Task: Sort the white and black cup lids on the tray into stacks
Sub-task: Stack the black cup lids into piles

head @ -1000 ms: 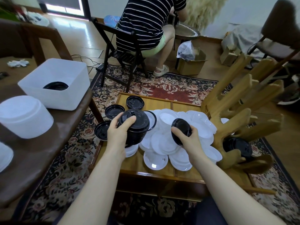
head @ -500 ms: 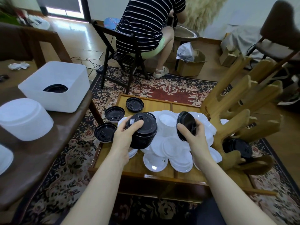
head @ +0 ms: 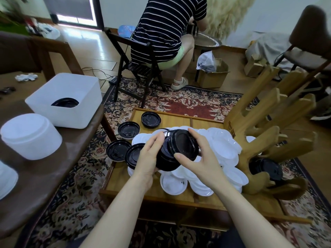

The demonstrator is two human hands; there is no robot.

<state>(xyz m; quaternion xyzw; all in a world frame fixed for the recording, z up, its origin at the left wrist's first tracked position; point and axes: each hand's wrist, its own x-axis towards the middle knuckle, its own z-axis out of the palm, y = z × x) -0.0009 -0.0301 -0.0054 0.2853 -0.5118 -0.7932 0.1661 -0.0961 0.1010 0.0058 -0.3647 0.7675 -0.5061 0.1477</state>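
My left hand (head: 149, 158) grips a tilted stack of black lids (head: 170, 156) above the wooden tray (head: 177, 120). My right hand (head: 198, 158) holds a single black lid (head: 182, 144) against the top of that stack, fingers curled round its rim. Several white lids (head: 223, 149) lie scattered on the tray under and to the right of my hands. Loose black lids (head: 150, 119) lie upside down along the tray's left side, one (head: 118, 150) partly off the edge.
A wooden peg rack (head: 265, 136) stands on the tray's right, with black lids (head: 265, 169) behind its base. On the brown table at left sit a white bin (head: 66, 101) holding black lids and a white lid stack (head: 30, 136). A person sits on a chair (head: 136, 67) beyond.
My right hand has carried its single black lid leftward onto the top of the stack in my left hand. The stack has tilted and risen slightly.
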